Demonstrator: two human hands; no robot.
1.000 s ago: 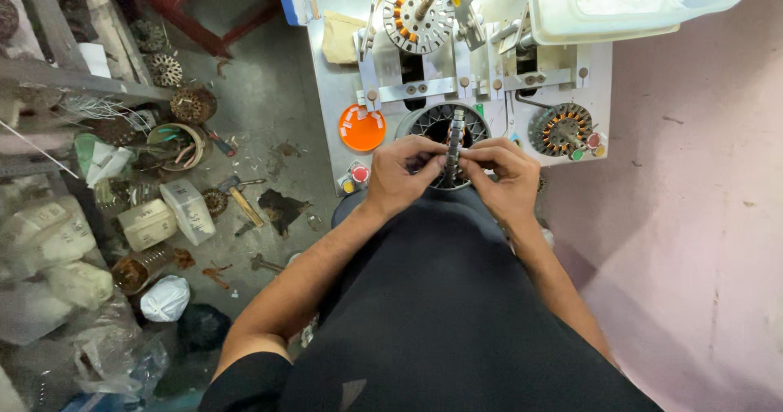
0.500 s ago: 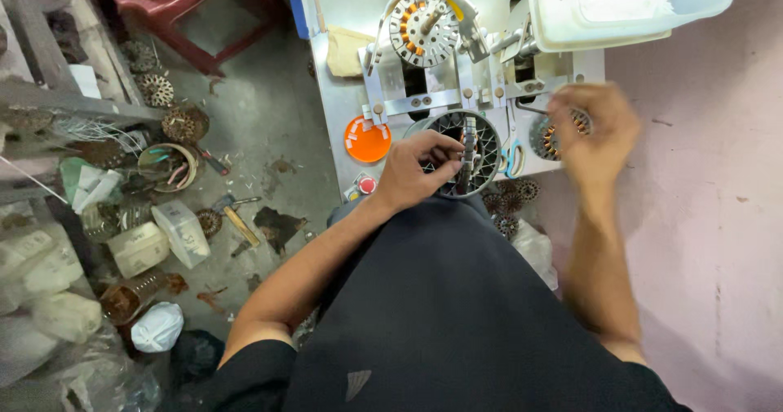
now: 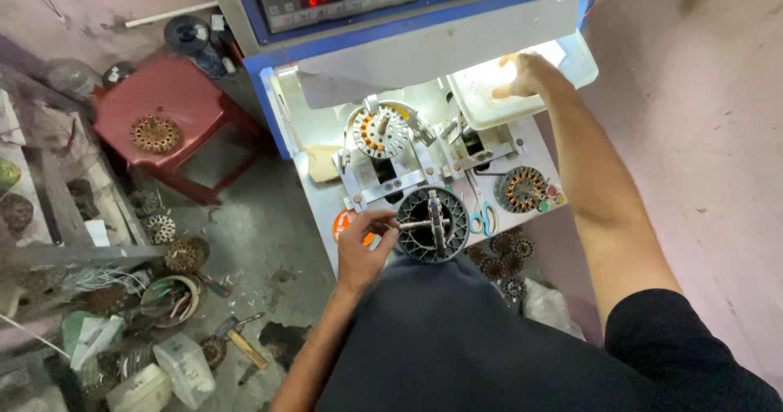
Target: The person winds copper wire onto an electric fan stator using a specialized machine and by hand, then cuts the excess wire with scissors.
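At bench front edge, left hand (image 3: 363, 249) pinches shaft of grey finned rotor housing (image 3: 433, 224); right hand (image 3: 522, 75) reaches into white tray (image 3: 571, 61), grip unclear. One-handed hold: housing may tip off edge.

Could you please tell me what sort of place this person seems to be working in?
Probably a small motor-winding workshop. A blue-framed winding machine stands over a white bench, copper-wound round stators sit on it, and the left hand steadies a dark round slotted stator core.
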